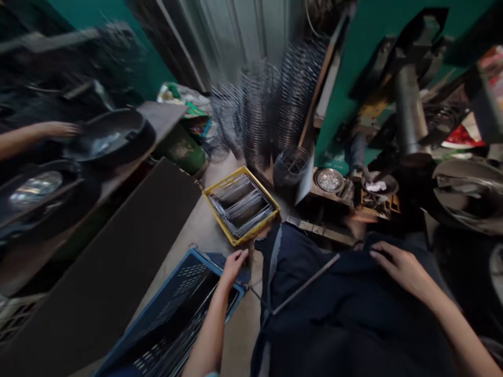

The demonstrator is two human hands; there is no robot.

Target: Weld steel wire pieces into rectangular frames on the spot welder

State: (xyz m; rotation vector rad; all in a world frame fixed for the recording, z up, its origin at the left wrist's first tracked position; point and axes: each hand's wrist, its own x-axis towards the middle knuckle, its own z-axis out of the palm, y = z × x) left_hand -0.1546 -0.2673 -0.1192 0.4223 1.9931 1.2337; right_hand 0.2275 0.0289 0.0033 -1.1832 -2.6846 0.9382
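Broadly, a dark navy cloth (353, 319) covers the person's lap at lower right, and the right hand (398, 267) lies on it palm down, fingers loosely spread, gripping nothing. Left of the cloth stands a blue slotted plastic crate (176, 277). The left hand (233, 264) is at its far corner, too blurred to tell whether the fingers pinch anything. Beyond sits a yellow plastic crate (218, 218) of grey wire pieces. A thin grey metal rod (310, 283) slants across the cloth between the hands.
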